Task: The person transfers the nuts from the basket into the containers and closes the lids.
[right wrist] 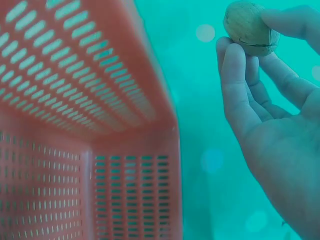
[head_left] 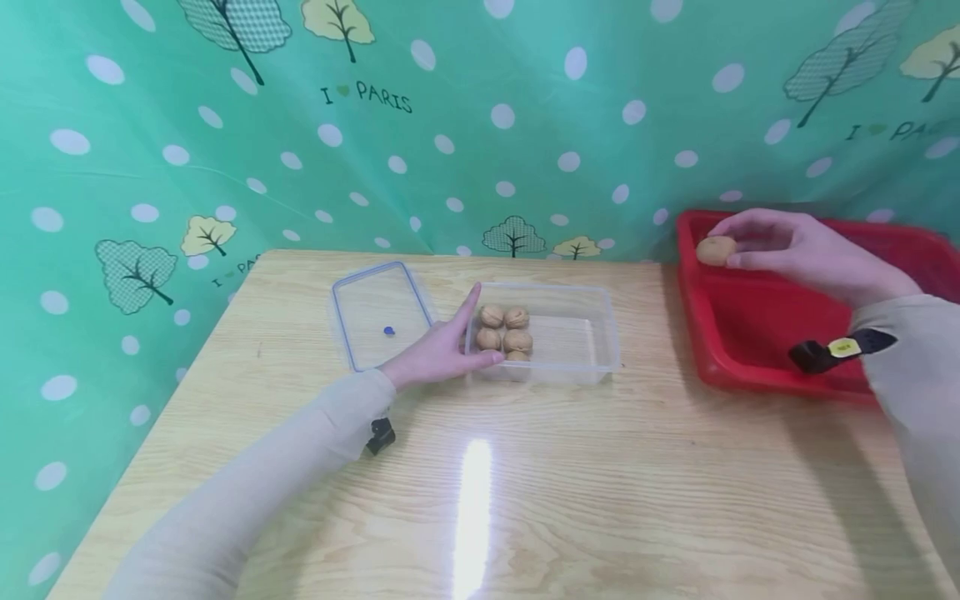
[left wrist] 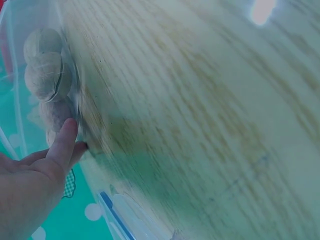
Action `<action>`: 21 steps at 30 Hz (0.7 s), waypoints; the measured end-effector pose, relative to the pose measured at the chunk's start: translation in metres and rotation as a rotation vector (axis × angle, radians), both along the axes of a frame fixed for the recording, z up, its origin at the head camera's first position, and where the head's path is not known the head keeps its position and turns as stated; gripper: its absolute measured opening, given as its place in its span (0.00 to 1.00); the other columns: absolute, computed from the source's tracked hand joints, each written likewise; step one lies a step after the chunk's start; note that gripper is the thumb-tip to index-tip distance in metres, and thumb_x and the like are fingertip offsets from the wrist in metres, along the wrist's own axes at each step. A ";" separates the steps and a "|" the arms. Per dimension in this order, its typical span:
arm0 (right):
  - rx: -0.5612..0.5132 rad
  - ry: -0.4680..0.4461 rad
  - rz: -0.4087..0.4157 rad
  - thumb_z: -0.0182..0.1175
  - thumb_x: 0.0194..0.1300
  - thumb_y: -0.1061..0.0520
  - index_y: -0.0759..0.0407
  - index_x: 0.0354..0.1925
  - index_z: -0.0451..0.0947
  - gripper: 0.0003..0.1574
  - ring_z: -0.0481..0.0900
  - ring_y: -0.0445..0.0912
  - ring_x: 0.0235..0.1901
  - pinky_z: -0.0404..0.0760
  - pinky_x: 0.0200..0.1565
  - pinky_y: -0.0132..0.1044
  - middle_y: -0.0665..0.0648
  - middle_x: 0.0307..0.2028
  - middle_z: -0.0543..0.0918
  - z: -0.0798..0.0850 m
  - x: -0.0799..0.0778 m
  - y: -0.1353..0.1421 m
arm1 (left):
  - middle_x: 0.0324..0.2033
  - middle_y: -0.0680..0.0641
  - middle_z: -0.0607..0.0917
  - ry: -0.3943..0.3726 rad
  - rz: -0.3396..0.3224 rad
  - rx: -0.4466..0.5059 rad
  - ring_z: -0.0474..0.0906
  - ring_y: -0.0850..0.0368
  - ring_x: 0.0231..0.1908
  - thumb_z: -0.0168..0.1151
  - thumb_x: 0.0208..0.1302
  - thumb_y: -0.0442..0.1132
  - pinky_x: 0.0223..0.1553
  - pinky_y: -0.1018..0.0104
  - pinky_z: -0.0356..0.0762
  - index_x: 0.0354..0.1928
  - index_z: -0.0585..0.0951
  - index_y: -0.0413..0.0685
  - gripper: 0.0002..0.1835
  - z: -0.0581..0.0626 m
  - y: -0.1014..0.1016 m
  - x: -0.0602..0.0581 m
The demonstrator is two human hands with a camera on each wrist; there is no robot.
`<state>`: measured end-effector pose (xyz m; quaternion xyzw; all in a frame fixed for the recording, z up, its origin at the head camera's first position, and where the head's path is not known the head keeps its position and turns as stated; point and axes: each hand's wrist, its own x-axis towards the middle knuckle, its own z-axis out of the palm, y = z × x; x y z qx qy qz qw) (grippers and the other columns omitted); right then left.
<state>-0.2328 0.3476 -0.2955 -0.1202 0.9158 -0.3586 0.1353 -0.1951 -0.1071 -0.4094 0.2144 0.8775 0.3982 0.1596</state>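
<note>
A clear plastic box (head_left: 573, 333) stands mid-table with several walnuts (head_left: 517, 341) grouped at its left end. My left hand (head_left: 438, 350) rests against that end, fingers spread, the thumb along the front wall and a straight finger at the back left corner. In the left wrist view the thumb (left wrist: 65, 142) touches the box wall beside the walnuts. At the right, my right hand (head_left: 810, 254) pinches a single walnut (head_left: 716, 250) between thumb and fingertips, above the rim of a red basket (head_left: 701, 333). The right wrist view shows this walnut (right wrist: 250, 27) at the fingertips.
Left of the box lies a clear lid (head_left: 375, 300) with a blue seal and a small blue mark. The slotted basket (right wrist: 130, 135) has raised walls. A green patterned curtain (head_left: 450, 125) hangs behind the wooden table (head_left: 585, 483), which reflects a bright strip of light.
</note>
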 end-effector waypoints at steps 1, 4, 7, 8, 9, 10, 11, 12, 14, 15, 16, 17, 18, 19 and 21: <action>-0.003 0.004 0.002 0.61 0.68 0.51 0.49 0.64 0.68 0.28 0.68 0.45 0.52 0.75 0.44 0.29 0.50 0.54 0.74 0.001 0.001 -0.002 | 0.25 0.42 0.78 0.002 0.002 -0.001 0.72 0.54 0.17 0.67 0.59 0.56 0.28 0.59 0.78 0.75 0.28 0.62 0.61 0.000 0.000 0.000; -0.013 0.009 0.007 0.63 0.66 0.53 0.49 0.63 0.68 0.29 0.68 0.46 0.52 0.77 0.43 0.30 0.50 0.53 0.75 0.004 0.006 -0.010 | 0.29 0.42 0.80 0.000 0.007 0.000 0.75 0.54 0.21 0.67 0.59 0.57 0.32 0.60 0.78 0.75 0.28 0.62 0.61 -0.001 -0.001 0.000; -0.023 0.012 0.026 0.65 0.64 0.54 0.48 0.63 0.69 0.30 0.66 0.47 0.53 0.78 0.43 0.31 0.51 0.54 0.74 0.008 0.010 -0.020 | 0.26 0.43 0.78 -0.009 0.013 0.000 0.73 0.55 0.21 0.66 0.59 0.58 0.31 0.60 0.78 0.75 0.28 0.63 0.61 -0.001 -0.001 0.000; -0.035 0.014 0.037 0.65 0.65 0.54 0.49 0.63 0.69 0.29 0.67 0.48 0.53 0.78 0.43 0.31 0.52 0.53 0.75 0.009 0.011 -0.023 | 0.24 0.44 0.77 -0.011 0.015 0.002 0.72 0.56 0.20 0.66 0.59 0.58 0.30 0.60 0.78 0.74 0.27 0.64 0.61 -0.001 -0.001 0.000; -0.047 0.016 0.049 0.64 0.65 0.54 0.50 0.62 0.70 0.28 0.67 0.48 0.53 0.78 0.44 0.31 0.53 0.53 0.75 0.010 0.011 -0.027 | 0.22 0.45 0.76 -0.013 0.016 0.002 0.71 0.57 0.19 0.66 0.59 0.58 0.28 0.61 0.78 0.74 0.27 0.64 0.61 -0.001 -0.001 0.000; -0.055 0.019 0.060 0.64 0.65 0.54 0.50 0.62 0.70 0.28 0.68 0.48 0.53 0.78 0.44 0.31 0.53 0.53 0.76 0.010 0.012 -0.030 | 0.21 0.45 0.75 -0.014 0.018 0.005 0.69 0.56 0.17 0.67 0.58 0.58 0.26 0.60 0.78 0.74 0.27 0.65 0.61 -0.001 -0.002 0.000; -0.064 0.021 0.075 0.63 0.66 0.54 0.50 0.62 0.70 0.27 0.68 0.48 0.53 0.77 0.45 0.30 0.53 0.53 0.76 0.011 0.013 -0.033 | 0.20 0.45 0.74 -0.013 0.022 0.007 0.68 0.57 0.16 0.67 0.58 0.58 0.25 0.60 0.77 0.74 0.28 0.65 0.61 -0.001 -0.002 0.000; -0.072 0.021 0.086 0.63 0.66 0.54 0.50 0.61 0.70 0.26 0.69 0.48 0.53 0.76 0.45 0.30 0.53 0.52 0.77 0.011 0.014 -0.036 | 0.20 0.45 0.74 -0.013 0.024 0.011 0.67 0.57 0.15 0.67 0.58 0.58 0.25 0.60 0.77 0.74 0.28 0.65 0.61 -0.002 -0.002 0.000; -0.093 0.020 0.096 0.62 0.67 0.55 0.52 0.60 0.71 0.24 0.71 0.48 0.52 0.75 0.46 0.29 0.54 0.51 0.78 0.010 0.015 -0.043 | 0.22 0.44 0.76 -0.009 0.023 0.009 0.68 0.58 0.15 0.67 0.58 0.58 0.25 0.61 0.78 0.74 0.28 0.66 0.61 -0.002 -0.002 -0.001; -0.093 0.019 0.099 0.63 0.66 0.55 0.52 0.60 0.72 0.25 0.72 0.47 0.52 0.74 0.46 0.28 0.53 0.52 0.78 0.009 0.016 -0.046 | 0.24 0.43 0.77 -0.012 0.023 0.009 0.68 0.58 0.16 0.67 0.58 0.58 0.25 0.61 0.78 0.74 0.28 0.66 0.61 -0.003 -0.002 -0.001; -0.090 0.014 0.100 0.63 0.66 0.55 0.51 0.60 0.72 0.25 0.71 0.46 0.52 0.74 0.46 0.29 0.52 0.52 0.78 0.009 0.016 -0.049 | 0.28 0.42 0.79 -0.009 0.024 0.010 0.70 0.57 0.16 0.67 0.58 0.58 0.26 0.61 0.78 0.74 0.28 0.67 0.61 -0.003 -0.002 -0.001; -0.091 0.008 0.102 0.64 0.65 0.55 0.51 0.60 0.72 0.25 0.72 0.46 0.52 0.74 0.46 0.29 0.52 0.52 0.78 0.008 0.017 -0.052 | 0.30 0.40 0.79 -0.008 0.025 0.010 0.71 0.56 0.17 0.67 0.58 0.58 0.26 0.60 0.78 0.74 0.28 0.67 0.61 -0.003 -0.002 -0.001; -0.091 0.003 0.102 0.65 0.64 0.55 0.51 0.60 0.73 0.26 0.72 0.46 0.52 0.75 0.47 0.30 0.51 0.52 0.79 0.007 0.017 -0.056 | 0.32 0.39 0.80 -0.008 0.026 0.009 0.72 0.54 0.18 0.67 0.58 0.59 0.26 0.59 0.79 0.74 0.28 0.67 0.61 -0.002 -0.002 -0.001; -0.091 -0.002 0.106 0.65 0.64 0.55 0.51 0.60 0.73 0.26 0.72 0.46 0.52 0.75 0.47 0.30 0.51 0.53 0.78 0.007 0.018 -0.060 | 0.36 0.37 0.81 -0.011 0.028 0.013 0.74 0.50 0.19 0.67 0.58 0.58 0.27 0.58 0.79 0.74 0.29 0.68 0.60 -0.002 -0.002 -0.001; -0.088 -0.004 0.128 0.66 0.63 0.56 0.50 0.59 0.73 0.26 0.73 0.46 0.52 0.75 0.47 0.32 0.51 0.53 0.78 0.006 0.020 -0.068 | 0.46 0.33 0.80 -0.002 0.034 0.016 0.81 0.45 0.30 0.68 0.57 0.58 0.35 0.56 0.81 0.75 0.30 0.67 0.61 -0.001 -0.002 -0.001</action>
